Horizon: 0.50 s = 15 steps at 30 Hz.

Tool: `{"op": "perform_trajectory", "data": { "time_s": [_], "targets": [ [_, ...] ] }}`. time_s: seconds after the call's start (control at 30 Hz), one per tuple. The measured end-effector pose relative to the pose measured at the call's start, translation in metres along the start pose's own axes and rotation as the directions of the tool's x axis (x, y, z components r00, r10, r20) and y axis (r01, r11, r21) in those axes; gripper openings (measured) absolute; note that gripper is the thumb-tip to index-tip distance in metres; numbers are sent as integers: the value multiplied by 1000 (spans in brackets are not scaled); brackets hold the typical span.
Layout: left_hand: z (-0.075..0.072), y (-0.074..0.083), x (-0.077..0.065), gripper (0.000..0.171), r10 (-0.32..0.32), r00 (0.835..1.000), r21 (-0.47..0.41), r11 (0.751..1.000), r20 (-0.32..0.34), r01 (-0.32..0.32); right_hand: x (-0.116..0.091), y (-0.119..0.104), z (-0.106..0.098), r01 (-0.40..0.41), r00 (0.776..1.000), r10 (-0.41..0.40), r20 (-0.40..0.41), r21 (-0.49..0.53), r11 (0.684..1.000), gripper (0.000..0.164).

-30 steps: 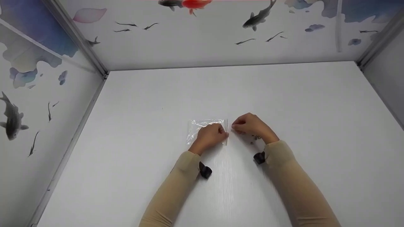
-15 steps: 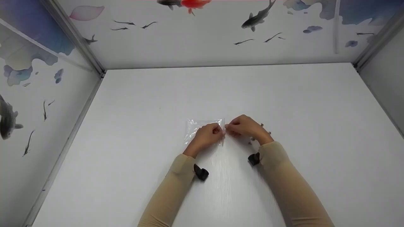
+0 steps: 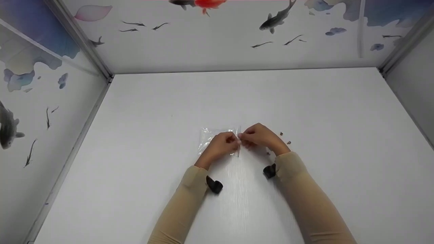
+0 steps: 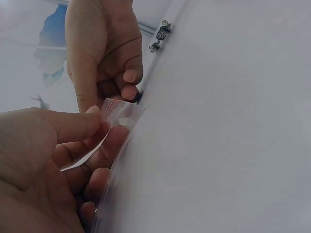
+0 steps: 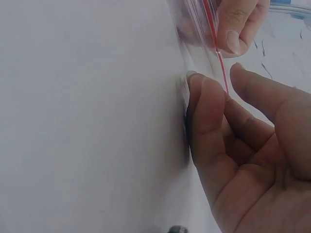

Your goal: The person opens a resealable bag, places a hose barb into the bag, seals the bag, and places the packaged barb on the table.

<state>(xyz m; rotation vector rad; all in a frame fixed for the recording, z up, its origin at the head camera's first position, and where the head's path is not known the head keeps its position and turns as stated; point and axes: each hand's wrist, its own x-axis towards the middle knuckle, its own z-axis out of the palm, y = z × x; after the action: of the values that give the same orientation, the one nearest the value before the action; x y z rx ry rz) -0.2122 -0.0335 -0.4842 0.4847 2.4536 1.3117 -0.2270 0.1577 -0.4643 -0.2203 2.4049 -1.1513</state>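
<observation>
A clear zip bag (image 3: 206, 137) lies flat, its mouth toward the right; a red seal line shows in the right wrist view. My left hand (image 3: 222, 145) pinches the bag's lip (image 4: 116, 109) between thumb and fingers. Right at the same mouth edge is my right hand (image 3: 259, 135), its fingers curved. In the right wrist view its thumb (image 5: 248, 80) stands apart from the index finger, beside the seal line. I cannot tell whether the right hand grips the bag or a small item. Several small metallic pieces (image 4: 161, 35) lie beyond the right hand.
Loose small pieces (image 3: 281, 134) lie scattered on the white table (image 3: 152, 112) around the right wrist. Walls with painted fish (image 3: 276, 20) stand at the back and left. Black wrist cameras (image 3: 215, 185) sit under both sleeves.
My right hand has moved left until its fingertips meet the bag's mouth edge, uncovering more of the small pieces. The left hand keeps its pinch on the bag. The head view has shifted slightly.
</observation>
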Motion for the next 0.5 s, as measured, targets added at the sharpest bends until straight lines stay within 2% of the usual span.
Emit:
{"op": "perform_trajectory", "data": {
  "time_s": [0.27, 0.37, 0.5],
  "targets": [
    [-2, -1, 0, 16, 38, 999, -13, 999, -1, -38, 2, 2, 2, -24, 1000, 23, 11, 67, 997, 30],
    [-2, -1, -1, 16, 19, 1000, -8, 1000, -1, -19, 1, 2, 2, -32, 999, 30, 22, 110, 993, 28],
    [-1, -1, -1, 16, -37, 999, -16, 999, 0, 37, -1, 1, 3, -39, 999, 34, 35, 143, 989, 24]
  ]
}}
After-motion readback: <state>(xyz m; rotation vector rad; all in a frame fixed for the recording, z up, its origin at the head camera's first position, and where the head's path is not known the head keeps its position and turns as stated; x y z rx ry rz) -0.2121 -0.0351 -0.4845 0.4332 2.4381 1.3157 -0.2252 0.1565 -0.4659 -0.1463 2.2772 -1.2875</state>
